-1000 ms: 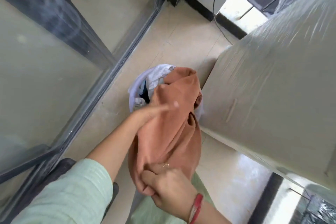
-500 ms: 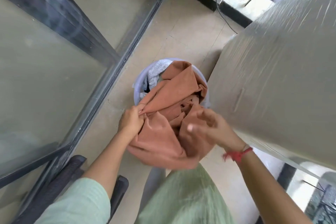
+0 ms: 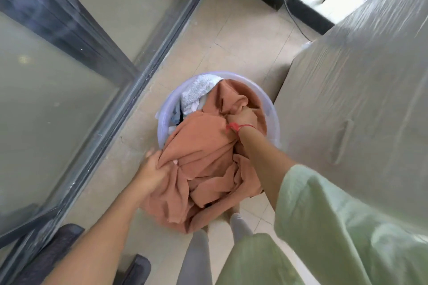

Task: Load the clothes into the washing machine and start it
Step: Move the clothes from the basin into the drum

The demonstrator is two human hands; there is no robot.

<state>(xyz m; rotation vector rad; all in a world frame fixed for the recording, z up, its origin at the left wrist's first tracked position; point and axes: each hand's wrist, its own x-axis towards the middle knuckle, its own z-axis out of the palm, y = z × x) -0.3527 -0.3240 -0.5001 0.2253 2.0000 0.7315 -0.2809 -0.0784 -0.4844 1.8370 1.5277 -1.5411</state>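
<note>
Clutching the orange cloth [image 3: 203,152] with my left hand [image 3: 154,170] and right hand [image 3: 240,118] over the full basket [image 3: 161,129]; loading, I judge, has barely begun.

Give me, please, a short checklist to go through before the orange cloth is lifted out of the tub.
1. Left hand grips the orange cloth at its near edge: ok.
2. Right hand grips the cloth's far part, inside the tub: ok.
3. Cloth gathered between the hands: not ok, loose folds hang over the tub's near side.
4. Cloth free of the white towel beside it: cannot tell.
5. Machine ready to receive it: cannot tell, the plastic-covered unit on the right shows no opening.
</note>
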